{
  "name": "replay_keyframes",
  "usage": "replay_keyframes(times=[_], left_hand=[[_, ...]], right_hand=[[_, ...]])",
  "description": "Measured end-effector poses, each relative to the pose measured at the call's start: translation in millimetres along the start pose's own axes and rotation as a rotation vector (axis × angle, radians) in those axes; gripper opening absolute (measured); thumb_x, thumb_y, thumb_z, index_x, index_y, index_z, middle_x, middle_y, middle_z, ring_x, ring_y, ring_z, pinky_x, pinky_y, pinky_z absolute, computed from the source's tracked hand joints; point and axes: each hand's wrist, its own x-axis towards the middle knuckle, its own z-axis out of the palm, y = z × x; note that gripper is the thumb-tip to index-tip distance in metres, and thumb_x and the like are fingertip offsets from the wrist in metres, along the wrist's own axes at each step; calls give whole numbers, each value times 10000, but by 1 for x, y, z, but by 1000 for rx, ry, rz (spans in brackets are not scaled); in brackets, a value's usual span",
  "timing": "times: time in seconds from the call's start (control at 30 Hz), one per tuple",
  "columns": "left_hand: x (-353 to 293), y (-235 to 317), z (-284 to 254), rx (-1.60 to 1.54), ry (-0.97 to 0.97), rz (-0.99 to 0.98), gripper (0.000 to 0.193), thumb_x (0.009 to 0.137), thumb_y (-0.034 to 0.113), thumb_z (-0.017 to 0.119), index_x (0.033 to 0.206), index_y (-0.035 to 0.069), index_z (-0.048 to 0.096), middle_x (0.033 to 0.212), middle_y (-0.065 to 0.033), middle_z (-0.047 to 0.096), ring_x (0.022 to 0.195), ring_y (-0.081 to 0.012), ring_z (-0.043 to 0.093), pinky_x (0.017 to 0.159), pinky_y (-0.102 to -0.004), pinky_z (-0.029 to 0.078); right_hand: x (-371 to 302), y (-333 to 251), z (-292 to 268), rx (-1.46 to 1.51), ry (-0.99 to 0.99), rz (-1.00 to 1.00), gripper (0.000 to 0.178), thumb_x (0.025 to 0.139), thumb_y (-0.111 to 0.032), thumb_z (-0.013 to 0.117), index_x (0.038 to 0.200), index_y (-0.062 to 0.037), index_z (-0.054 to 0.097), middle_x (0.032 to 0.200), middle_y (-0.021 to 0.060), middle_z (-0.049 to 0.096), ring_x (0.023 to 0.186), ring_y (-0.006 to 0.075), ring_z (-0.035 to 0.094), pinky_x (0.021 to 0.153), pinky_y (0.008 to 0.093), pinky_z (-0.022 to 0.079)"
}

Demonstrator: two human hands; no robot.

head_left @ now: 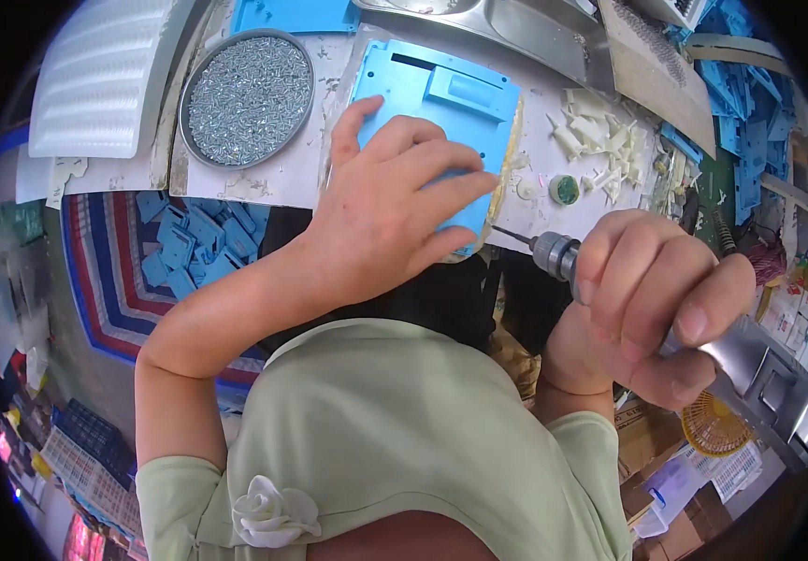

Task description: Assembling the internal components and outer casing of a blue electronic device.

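A light-blue plastic panel, with a slot and a raised block near its far edge, lies on the white worktop. My left hand rests over its near part, fingers spread apart, covering much of it. My right hand is wrapped round a grey power screwdriver. The thin bit in its metal chuck points left, its tip beside the panel's near right corner. A yellowish edge shows under the panel's right side.
A round grey dish of small silver screws stands left of the panel. Cream plastic pieces and a small green-topped round container lie to the right. Beyond is a metal tray. Below left, a striped bag holds blue parts.
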Motion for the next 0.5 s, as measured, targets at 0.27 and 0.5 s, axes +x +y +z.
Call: replay_keyframes(times=[0.27,0.5], left_hand=[[-1,-7,-11,-19,61,157,164,734,143,790,784,119,636,795,-6,573,858,-223,589,871,-426,345],[-14,-31,-33,82,91,57,163,758,119,768,807,100,614,867,-28,613,856,-228,594,860,-402,395]], right_hand=[[2,3,8,29,40,-5,264,952,-354,698,1030,-156,542,689,-49,569,531,99,521,573,276,454],[3,22,21,-55,156,54,229,977,-301,677,980,-119,538,619,-18,512,517,144,488,569,313,445]])
